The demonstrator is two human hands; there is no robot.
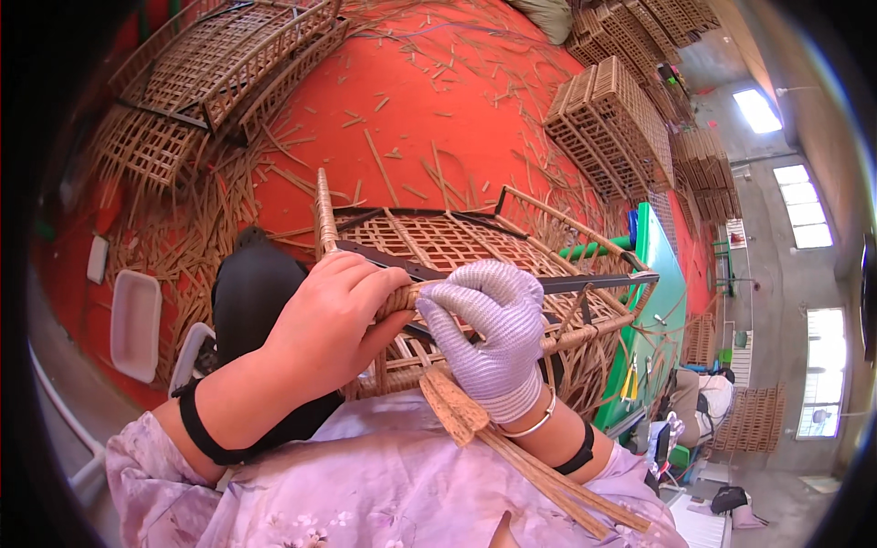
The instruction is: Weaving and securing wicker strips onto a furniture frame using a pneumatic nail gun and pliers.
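A basket (448, 239) of tan woven strips on a dark metal frame lies across my lap. My left hand (338, 306), bare, is closed around a strip-wrapped rail (398, 298) on its near side. My right hand (489, 329), in a pale knitted glove, touches the end of that rail with thumb and fingertips pinched together. Whatever sits inside this pinch is hidden by the glove. A bundle of long flat tan strips (539, 475) runs under my right wrist, over my clothing and toward the lower right.
Loose strips (215, 265) litter the red floor (338, 100). Another woven basket (187, 91) lies at the far left; stacked ones (612, 128) stand at the far right. A white tray (135, 326) is at left. Right of my basket are a green board (660, 301) and a seated person (708, 402).
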